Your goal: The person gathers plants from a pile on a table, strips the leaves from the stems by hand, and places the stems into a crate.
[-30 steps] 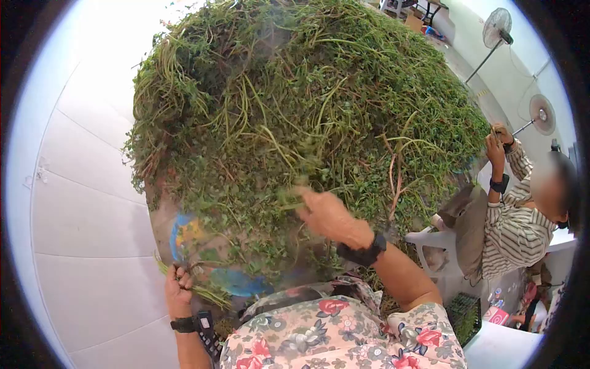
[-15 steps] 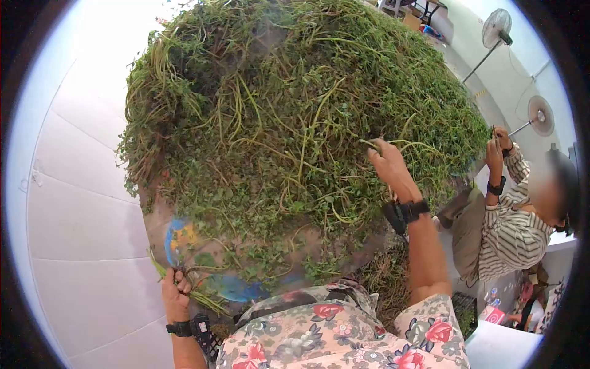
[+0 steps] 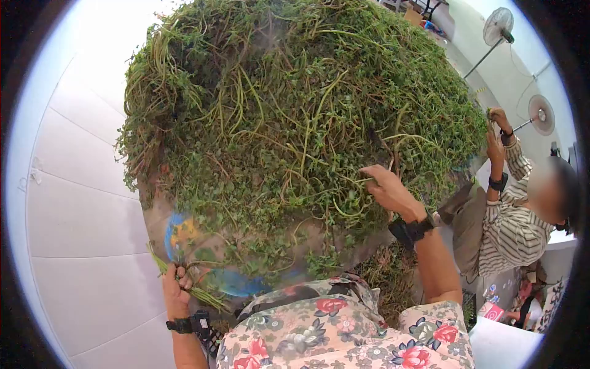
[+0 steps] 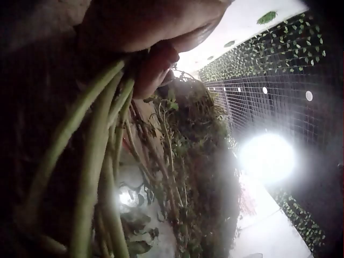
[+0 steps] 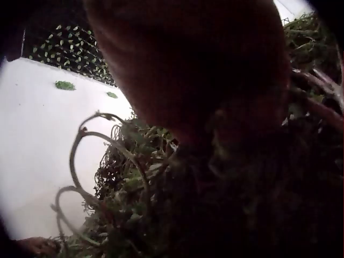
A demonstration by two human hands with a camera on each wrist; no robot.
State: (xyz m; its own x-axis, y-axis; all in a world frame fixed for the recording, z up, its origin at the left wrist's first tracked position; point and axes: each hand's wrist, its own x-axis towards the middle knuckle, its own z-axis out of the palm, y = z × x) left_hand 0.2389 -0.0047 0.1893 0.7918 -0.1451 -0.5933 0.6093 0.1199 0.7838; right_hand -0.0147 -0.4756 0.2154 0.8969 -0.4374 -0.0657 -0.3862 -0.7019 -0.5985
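The left grip (image 3: 177, 289) is curled round a bunch of stems (image 3: 206, 297) at the table's (image 3: 184, 237) near left edge. The right grip (image 3: 387, 189) pinches a stem (image 3: 364, 181) on the heap of greens (image 3: 295, 104) covering the table.

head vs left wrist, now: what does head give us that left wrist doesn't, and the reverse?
Head only: the whole heap of greens, the right hand among its stems, a second person in a striped shirt, a fan. Left wrist only: a leaf-covered mesh wall and a bright light. Both: the left hand gripping a bundle of green stems, plus part of the heap.
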